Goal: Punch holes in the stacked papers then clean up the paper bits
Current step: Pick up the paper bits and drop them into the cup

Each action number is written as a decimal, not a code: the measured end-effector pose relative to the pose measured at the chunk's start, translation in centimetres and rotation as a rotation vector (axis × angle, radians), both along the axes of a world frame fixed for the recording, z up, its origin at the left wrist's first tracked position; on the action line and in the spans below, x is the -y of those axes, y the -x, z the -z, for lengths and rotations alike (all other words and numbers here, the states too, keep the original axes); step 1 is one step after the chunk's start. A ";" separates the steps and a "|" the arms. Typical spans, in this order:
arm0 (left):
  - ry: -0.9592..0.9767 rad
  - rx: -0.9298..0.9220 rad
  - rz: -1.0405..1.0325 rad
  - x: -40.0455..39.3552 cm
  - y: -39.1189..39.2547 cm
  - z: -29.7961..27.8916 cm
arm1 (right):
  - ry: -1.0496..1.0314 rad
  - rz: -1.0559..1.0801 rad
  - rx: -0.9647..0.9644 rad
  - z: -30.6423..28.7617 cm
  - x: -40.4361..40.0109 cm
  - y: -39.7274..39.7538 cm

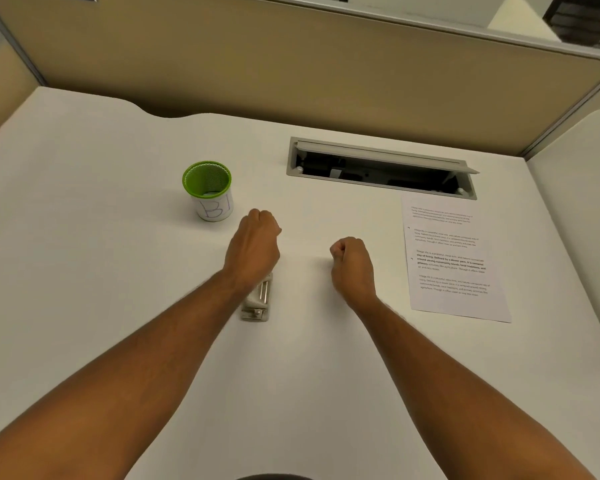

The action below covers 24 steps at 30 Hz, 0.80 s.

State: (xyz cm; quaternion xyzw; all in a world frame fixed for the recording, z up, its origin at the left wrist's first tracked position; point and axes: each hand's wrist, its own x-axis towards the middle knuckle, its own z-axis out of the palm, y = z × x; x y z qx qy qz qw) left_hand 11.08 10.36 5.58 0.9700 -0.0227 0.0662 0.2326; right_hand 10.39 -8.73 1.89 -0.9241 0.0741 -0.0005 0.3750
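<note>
The stacked papers (451, 261), white sheets with printed text, lie flat on the desk at the right. A grey metal hole punch (257, 301) sits on the desk, partly hidden under my left wrist. My left hand (253, 244) is a closed fist above the desk, just beyond the punch and near the green cup. Left of the papers, my right hand (352, 265) is also a closed fist resting on the desk. Nothing shows in either fist. I cannot make out any paper bits on the desk.
A green mesh cup (208, 190) with a white label stands at the back left. An open cable hatch (381, 169) is set into the desk behind the papers. Beige partition walls (291, 64) close the desk at the back.
</note>
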 end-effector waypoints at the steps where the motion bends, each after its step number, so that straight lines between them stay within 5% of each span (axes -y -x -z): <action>1: -0.009 0.014 -0.009 -0.9 -0.4 -0.2 | -0.003 -0.016 -0.001 -0.4 -1.1 -0.7; 24: 0.035 0.011 -0.293 -12.8 -7.4 -1.1 | 0.127 -0.330 0.170 -5.4 -21.0 -11.5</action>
